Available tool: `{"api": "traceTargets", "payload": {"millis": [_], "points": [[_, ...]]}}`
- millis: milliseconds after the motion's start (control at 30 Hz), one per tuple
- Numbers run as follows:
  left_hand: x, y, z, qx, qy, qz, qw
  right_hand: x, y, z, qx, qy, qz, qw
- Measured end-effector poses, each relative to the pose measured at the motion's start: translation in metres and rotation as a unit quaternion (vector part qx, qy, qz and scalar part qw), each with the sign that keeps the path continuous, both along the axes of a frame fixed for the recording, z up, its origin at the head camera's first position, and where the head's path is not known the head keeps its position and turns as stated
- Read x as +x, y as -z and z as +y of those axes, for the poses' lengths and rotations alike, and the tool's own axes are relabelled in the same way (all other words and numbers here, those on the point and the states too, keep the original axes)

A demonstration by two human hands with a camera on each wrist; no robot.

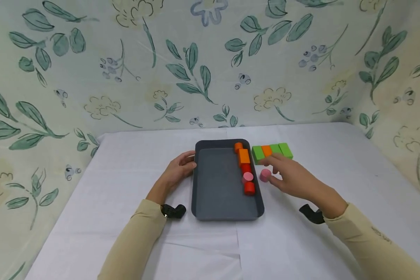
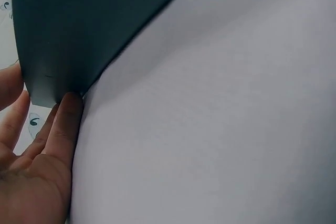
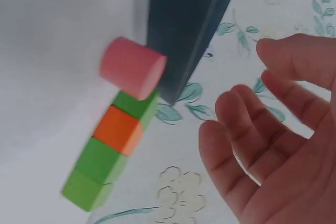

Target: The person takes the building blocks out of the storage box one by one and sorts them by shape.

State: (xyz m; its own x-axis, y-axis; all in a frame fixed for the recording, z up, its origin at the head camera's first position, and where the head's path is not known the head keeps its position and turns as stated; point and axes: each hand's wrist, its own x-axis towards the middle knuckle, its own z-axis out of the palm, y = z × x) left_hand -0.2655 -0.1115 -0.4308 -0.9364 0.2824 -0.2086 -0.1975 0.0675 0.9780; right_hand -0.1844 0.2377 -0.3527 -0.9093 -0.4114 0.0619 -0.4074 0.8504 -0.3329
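Evidently, the loose pink cylinder (image 1: 265, 175) stands upright just beyond the empty right hand's (image 1: 291, 175) parted fingers, farther from the left hand (image 1: 176, 171), which rests relaxed against the tray (image 1: 217, 186).

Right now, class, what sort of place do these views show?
Probably a small staged tabletop workspace: a white-covered table, a floral backdrop behind it, and a tray holding coloured blocks.

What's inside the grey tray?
In the tray, far to near: orange cylinder, orange block, red piece, pink cylinder, red cylinder. The red piece and floor beneath are partly covered.
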Motion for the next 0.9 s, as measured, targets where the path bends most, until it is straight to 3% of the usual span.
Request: {"api": "traceTargets", "payload": {"millis": [267,500,633,767,900], "points": [[-0.002,0.001,0.001,-0.007,-0.012,-0.008,0.9999,0.006,-0.006,-0.018,0.008,-0.087,0.027,0.996],[0.001,-0.002,-0.002,-0.002,-0.028,-0.012,0.9995,0.009,0.005,-0.036,0.081,-0.123,0.098,0.984],[0.003,-0.001,-0.002,-0.001,-0.015,-0.007,0.9999,0.012,0.013,-0.041,0.125,-0.148,0.117,0.974],[0.001,0.001,0.001,0.000,-0.002,0.005,1.0000,0.014,0.020,-0.044,0.141,-0.146,0.122,0.972],[-0.001,0.003,0.001,-0.002,-0.008,0.002,1.0000,0.015,0.022,-0.050,0.128,-0.153,0.083,0.976]]}}
